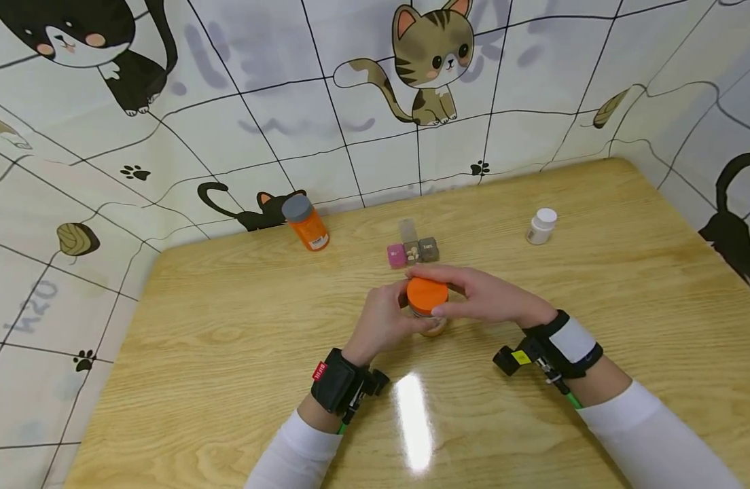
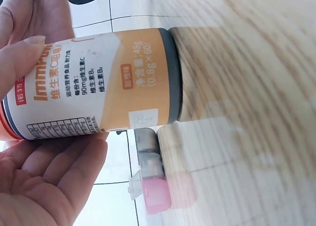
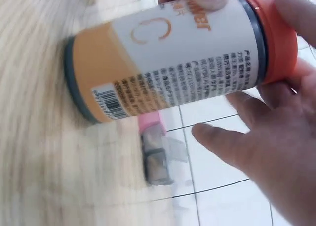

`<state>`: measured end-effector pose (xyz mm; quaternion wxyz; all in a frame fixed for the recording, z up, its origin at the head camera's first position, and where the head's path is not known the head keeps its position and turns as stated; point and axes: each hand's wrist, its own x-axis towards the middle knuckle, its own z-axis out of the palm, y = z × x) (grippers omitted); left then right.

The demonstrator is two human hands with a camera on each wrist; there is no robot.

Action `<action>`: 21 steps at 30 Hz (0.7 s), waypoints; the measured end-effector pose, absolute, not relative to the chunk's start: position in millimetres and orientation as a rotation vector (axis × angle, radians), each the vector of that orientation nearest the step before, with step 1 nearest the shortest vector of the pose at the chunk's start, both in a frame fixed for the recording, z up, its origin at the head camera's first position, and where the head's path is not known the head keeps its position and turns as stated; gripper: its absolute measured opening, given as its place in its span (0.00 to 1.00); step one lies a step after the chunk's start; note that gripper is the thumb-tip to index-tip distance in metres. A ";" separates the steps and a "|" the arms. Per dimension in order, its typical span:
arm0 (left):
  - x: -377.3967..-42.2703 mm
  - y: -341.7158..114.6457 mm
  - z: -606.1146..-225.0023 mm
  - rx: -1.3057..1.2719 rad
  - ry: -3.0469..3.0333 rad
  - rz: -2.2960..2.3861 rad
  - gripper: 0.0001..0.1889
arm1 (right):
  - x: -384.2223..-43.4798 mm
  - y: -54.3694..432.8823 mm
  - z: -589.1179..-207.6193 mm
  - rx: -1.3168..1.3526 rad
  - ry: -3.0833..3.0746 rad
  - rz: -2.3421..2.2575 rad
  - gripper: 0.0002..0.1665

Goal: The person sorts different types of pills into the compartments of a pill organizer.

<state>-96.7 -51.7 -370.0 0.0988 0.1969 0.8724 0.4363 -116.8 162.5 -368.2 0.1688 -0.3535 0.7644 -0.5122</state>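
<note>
A vitamin C tablet bottle (image 2: 111,85) with a white and orange label stands on the table between both hands. Its orange cap (image 1: 427,297) is on top. My left hand (image 1: 384,320) grips the bottle's body, thumb and fingers on either side. Around the cap curl the thumb and fingers of my right hand (image 1: 488,297). Just beyond the bottle lies a small pill organizer (image 1: 429,249) with one pink and two grey compartments. Its middle lid (image 1: 407,230) is raised, and pale tablets show inside.
At the back left stands an orange bottle (image 1: 310,227) with a grey cap. A small white bottle (image 1: 540,227) stands at the back right. Cat-patterned sheeting (image 1: 363,163) rises behind the wooden table (image 1: 228,380) and along its sides.
</note>
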 end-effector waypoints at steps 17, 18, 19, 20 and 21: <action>-94.7 -51.2 -370.6 0.622 2.589 1.324 0.23 | -87.3 136.6 -370.9 -0.884 2.653 -1.517 0.35; -94.6 -51.0 -370.7 0.624 2.587 1.324 0.23 | -86.7 136.2 -371.1 -0.884 2.664 -1.517 0.35; -94.5 -51.0 -370.9 0.626 2.581 1.327 0.23 | -86.3 136.0 -371.3 -0.883 2.670 -1.516 0.35; -94.4 -51.1 -371.2 0.625 2.575 1.327 0.23 | -86.1 136.0 -371.5 -0.880 2.672 -1.514 0.35; -94.3 -51.2 -371.6 0.625 2.574 1.320 0.23 | -85.7 136.3 -371.6 -0.872 2.674 -1.510 0.35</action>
